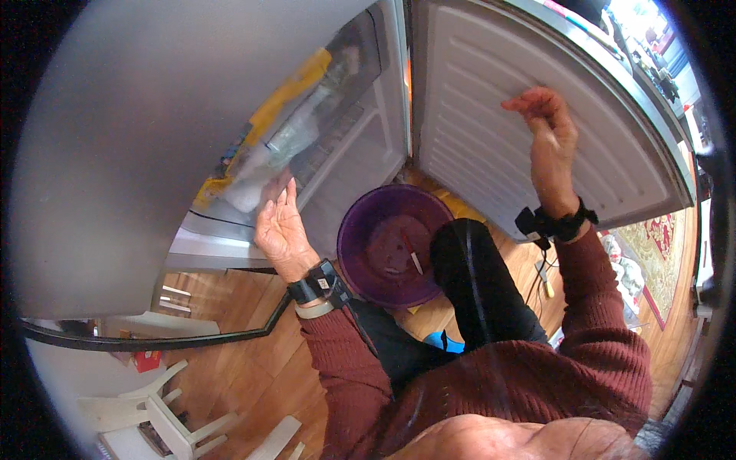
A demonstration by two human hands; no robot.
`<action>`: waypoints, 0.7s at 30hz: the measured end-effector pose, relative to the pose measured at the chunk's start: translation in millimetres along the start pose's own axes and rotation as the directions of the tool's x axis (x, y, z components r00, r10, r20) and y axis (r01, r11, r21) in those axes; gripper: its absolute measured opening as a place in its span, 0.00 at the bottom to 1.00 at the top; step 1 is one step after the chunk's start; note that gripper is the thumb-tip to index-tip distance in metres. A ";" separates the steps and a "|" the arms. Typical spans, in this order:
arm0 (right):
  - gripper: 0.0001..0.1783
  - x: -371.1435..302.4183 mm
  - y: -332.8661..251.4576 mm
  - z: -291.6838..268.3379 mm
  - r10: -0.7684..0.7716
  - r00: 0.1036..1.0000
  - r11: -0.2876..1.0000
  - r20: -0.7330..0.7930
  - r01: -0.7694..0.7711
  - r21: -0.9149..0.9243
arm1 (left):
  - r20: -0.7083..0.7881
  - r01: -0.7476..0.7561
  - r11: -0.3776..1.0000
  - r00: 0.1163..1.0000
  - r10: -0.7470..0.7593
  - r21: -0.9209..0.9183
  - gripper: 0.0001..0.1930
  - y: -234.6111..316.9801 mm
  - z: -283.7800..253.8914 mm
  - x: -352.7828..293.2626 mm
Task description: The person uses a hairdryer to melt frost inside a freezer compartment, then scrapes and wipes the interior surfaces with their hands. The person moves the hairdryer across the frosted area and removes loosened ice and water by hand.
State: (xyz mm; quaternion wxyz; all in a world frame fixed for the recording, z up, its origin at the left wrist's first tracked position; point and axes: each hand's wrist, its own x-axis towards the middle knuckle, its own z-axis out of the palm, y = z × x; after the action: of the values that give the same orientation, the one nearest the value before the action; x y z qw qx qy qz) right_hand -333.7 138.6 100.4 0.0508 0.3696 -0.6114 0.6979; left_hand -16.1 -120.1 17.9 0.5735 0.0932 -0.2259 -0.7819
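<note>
An open freezer compartment holds a clear plastic drawer (330, 84) with plastic bags and yellow packaging (280, 100) inside. My left hand (282, 232) is at the drawer's lower front, palm up and fingers stretched against or just beside it; I cannot tell if they touch. My right hand (546, 123) is raised in front of the white ribbed inner side of the freezer door (475, 84), fingers loosely bent, with nothing visible in them. Between my knees and the freezer stands a purple basin (360, 261). A slim red and white tool (415, 259), perhaps a knife, lies in it.
The door stands swung out on the right. A yellow-handled tool (548, 287) lies on the wooden floor (268, 376) beside a dark cord. Further right are a plastic bag (625, 268) and a patterned rug (659, 245). A small white stool (169, 422) is at lower left.
</note>
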 end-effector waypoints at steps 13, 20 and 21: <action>0.15 66.8 46.9 -22.7 -0.042 0.996 0.992 -0.078 0.032 -0.122 | -0.040 -0.011 0.999 0.999 0.013 0.038 0.20 0.4 1.7 -1.1; 0.18 88.3 72.9 -18.8 -0.066 0.991 0.960 -0.119 0.031 -0.277 | -0.038 -0.008 0.997 0.999 0.011 0.082 0.14 -0.3 0.7 0.2; 0.18 89.9 76.6 -19.3 -0.082 0.990 0.955 -0.113 0.046 -0.291 | -0.044 -0.010 0.996 0.999 0.014 0.084 0.13 -0.5 0.6 0.3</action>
State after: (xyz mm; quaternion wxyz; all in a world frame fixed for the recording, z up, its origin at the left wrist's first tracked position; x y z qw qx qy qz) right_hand -447.3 102.6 90.2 0.1647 0.3338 -0.6898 0.6210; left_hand -16.8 -120.2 18.3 0.5786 0.1332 -0.2464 -0.7660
